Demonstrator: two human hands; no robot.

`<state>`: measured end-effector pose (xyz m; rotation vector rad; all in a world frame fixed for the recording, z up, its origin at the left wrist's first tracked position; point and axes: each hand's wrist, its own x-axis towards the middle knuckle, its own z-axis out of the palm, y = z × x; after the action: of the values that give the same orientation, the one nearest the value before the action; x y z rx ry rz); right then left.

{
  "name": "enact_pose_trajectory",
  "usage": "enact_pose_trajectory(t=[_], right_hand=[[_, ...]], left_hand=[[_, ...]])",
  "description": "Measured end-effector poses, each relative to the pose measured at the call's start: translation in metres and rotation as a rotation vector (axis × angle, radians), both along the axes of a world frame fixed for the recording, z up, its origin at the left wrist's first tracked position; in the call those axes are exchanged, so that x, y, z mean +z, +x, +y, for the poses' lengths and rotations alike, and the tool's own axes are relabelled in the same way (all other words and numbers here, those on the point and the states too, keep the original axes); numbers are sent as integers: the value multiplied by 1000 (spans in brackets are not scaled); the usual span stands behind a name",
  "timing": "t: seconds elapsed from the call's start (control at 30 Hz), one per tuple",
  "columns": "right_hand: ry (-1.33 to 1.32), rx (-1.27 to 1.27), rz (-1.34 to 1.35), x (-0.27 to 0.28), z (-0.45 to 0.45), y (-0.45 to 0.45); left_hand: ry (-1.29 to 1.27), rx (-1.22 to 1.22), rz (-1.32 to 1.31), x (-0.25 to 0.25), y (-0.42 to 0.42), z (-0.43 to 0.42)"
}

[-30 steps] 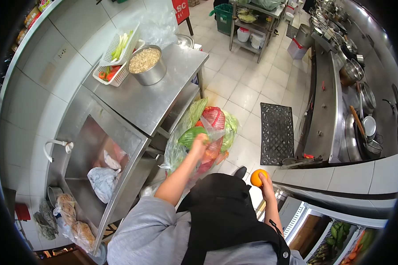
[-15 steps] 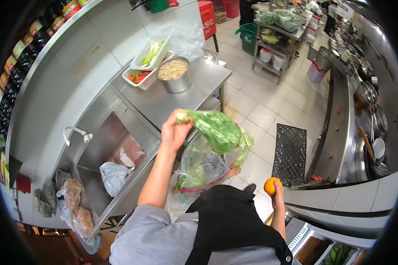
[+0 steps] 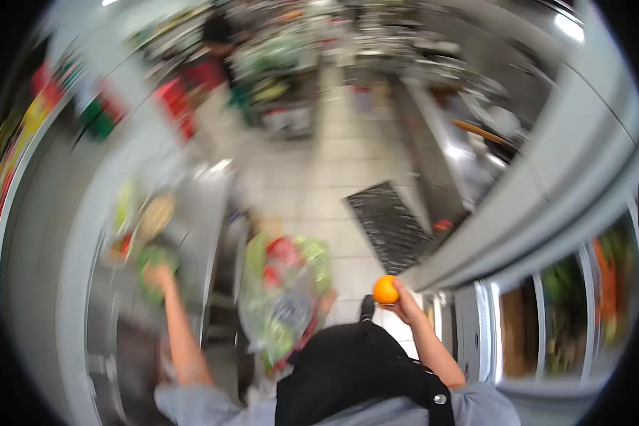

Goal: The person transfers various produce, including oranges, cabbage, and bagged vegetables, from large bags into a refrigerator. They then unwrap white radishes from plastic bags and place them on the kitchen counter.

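Observation:
The frame is smeared by motion. On the left, my left hand (image 3: 160, 275) is on a bunch of leafy greens (image 3: 156, 257) at the steel counter (image 3: 195, 241), its fingers blurred. Beside the greens are the pot of pale shredded food (image 3: 156, 215) and a white basket (image 3: 117, 248) with red and green vegetables. My right hand (image 3: 403, 301) is closed round an orange (image 3: 386, 290), out to the right of my black apron. Between the hands, plastic bags of vegetables (image 3: 284, 312) stand on the floor.
A black mat (image 3: 387, 224) lies on the tiled floor ahead. To the right are the stove line (image 3: 468, 156) and an open refrigerated drawer unit (image 3: 490, 334) with vegetables. The sink (image 3: 135, 355) is at the lower left. Farther back, a person in dark clothes (image 3: 218, 35) stands near shelves.
My left hand has carried the greens from above the bags to the counter on the left. My right hand still holds the orange. The view has turned to the right.

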<state>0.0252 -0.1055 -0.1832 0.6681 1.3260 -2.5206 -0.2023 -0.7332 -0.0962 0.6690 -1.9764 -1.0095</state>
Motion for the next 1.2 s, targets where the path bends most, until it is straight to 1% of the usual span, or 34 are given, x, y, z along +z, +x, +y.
enact_pose_trajectory(t=[0.03, 0.07, 0.1, 0.13, 0.17, 0.2, 0.27, 0.33, 0.4, 0.43, 0.47, 0.53, 0.57, 0.6, 0.63, 0.67, 0.7, 0.73, 0.8, 0.87, 0.9, 0.93, 0.97, 1.0, 1.03, 1.07, 1.13, 1.17, 1.2], right_hand=[[-56, -33, 35, 15, 5, 11], [-154, 3, 61, 15, 22, 21], [-134, -16, 129, 49, 27, 31], [-93, -147, 224, 108, 25, 39], [-70, -144, 326, 130, 40, 53], [-64, -200, 405, 153, 51, 63], [-59, -343, 620, 191, 81, 85], [140, -472, 746, 245, 106, 120], [401, -668, 769, 288, 133, 159], [546, -805, 730, 314, 141, 179], [697, -936, 686, 338, 142, 195], [1106, -1125, 439, 382, 163, 236], [1281, -1214, 432, 397, 181, 253], [1457, -1297, 422, 413, 199, 270], [1642, -1382, 322, 428, 221, 291], [1824, -1460, 213, 444, 244, 314], [1995, -1533, -35, 462, 262, 337], [2147, -1595, -308, 478, 278, 361], [2193, -1700, -428, 501, 317, 410], [2206, -1759, -678, 515, 330, 438], [2273, -1740, -658, 514, 339, 450], [2280, -1738, -666, 511, 349, 458], [2397, -1609, -720, 506, 361, 466], [2506, -1471, -775, 502, 367, 470], [2499, -1408, -837, 495, 374, 471], [2436, -1363, -935, 490, 377, 471], [2503, -1359, -1099, 488, 387, 476], [2510, -1352, -1096, 489, 390, 478], [2522, -1349, -1182, 491, 390, 479]], left_hand=[[-491, 207, -57, -9, 7, 23], [-327, 71, -92, 18, 25, 76], [-500, 18, 109, -23, 14, 81], [-493, -106, 103, -38, 22, 115], [-446, -277, 181, -78, 10, 131], [-375, -375, 233, -91, 24, 176], [-570, -387, 288, -70, 62, 271], [-352, -777, -27, -99, 75, 310], [-386, -850, 37, -90, 99, 358], [-424, -891, 91, -86, 106, 376], [-408, -902, 99, -87, 104, 381], [-457, -1057, 6, -85, 108, 402], [-599, -1046, 103, -96, 101, 408], [-585, -1055, 109, -105, 93, 414], [-496, -1069, 58, -116, 84, 419], [-408, -1079, 7, -121, 82, 430], [-318, -1043, 17, -121, 85, 443], [-312, -1045, 19, -123, 84, 454], [-337, -1069, -24, -129, 82, 474], [-345, -1099, -37, -106, 107, 505], [-251, -1099, -95, -95, 124, 524], [-158, -1101, -154, -91, 137, 539], [-154, -1109, -158, -99, 145, 553], [-106, -1185, -156, -106, 155, 570], [-60, -1260, -154, -110, 164, 582], [-58, -1263, -159, -113, 172, 591], [-89, -1397, -236, -86, 196, 616], [-85, -1394, -241, -92, 200, 624], [-47, -1406, -222, -97, 204, 632]])
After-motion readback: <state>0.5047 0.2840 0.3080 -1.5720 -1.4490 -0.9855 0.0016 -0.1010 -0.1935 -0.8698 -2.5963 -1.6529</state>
